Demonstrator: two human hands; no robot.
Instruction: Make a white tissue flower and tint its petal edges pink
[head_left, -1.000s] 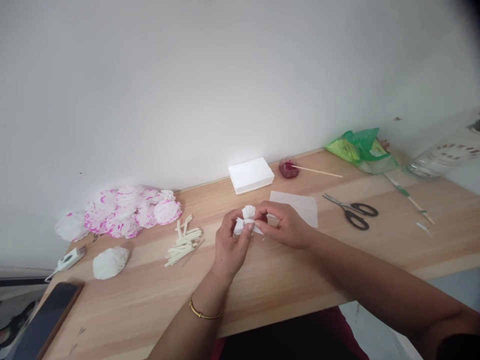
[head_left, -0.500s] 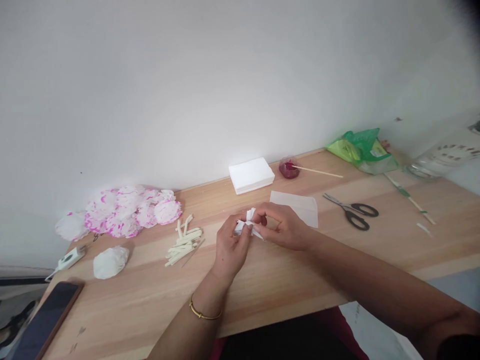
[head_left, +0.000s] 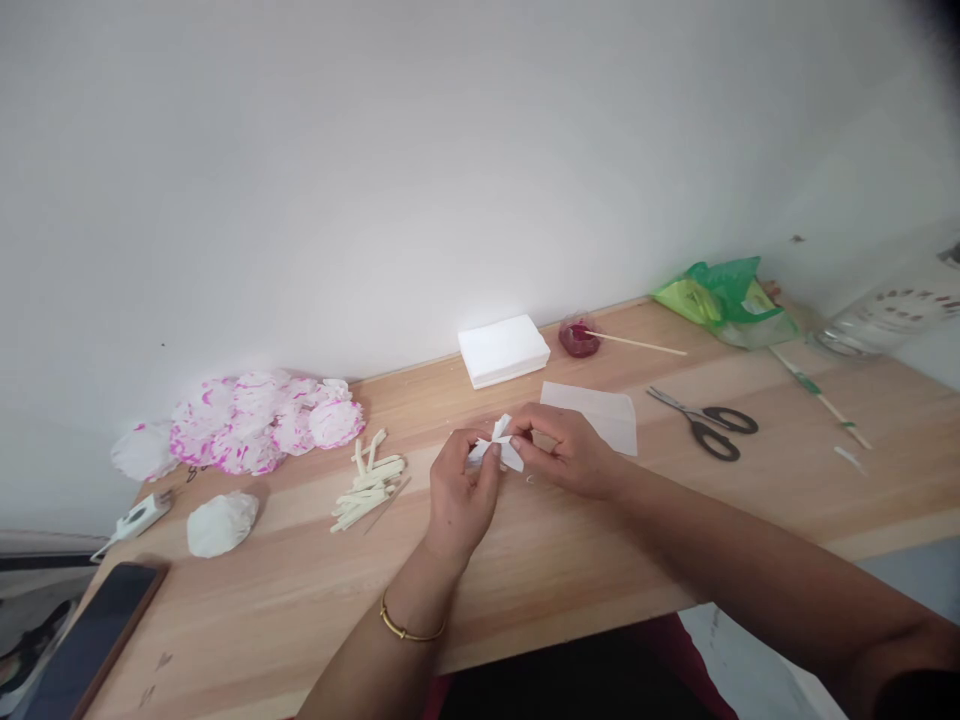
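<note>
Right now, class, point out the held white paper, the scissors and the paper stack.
Held white paper (head_left: 511, 458): head view, lower flap.
Scissors (head_left: 701, 412): head view, around the pivot.
Paper stack (head_left: 504, 345): head view, top face.

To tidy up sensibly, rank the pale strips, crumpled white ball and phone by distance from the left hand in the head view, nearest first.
From the left hand:
1. Pale strips, just to its left.
2. Crumpled white ball, farther left.
3. Phone, farthest left, low in the picture.

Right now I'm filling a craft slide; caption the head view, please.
Left hand and right hand pinch folded white paper over a wooden table, between pink-marked white puffs and scissors.
</note>
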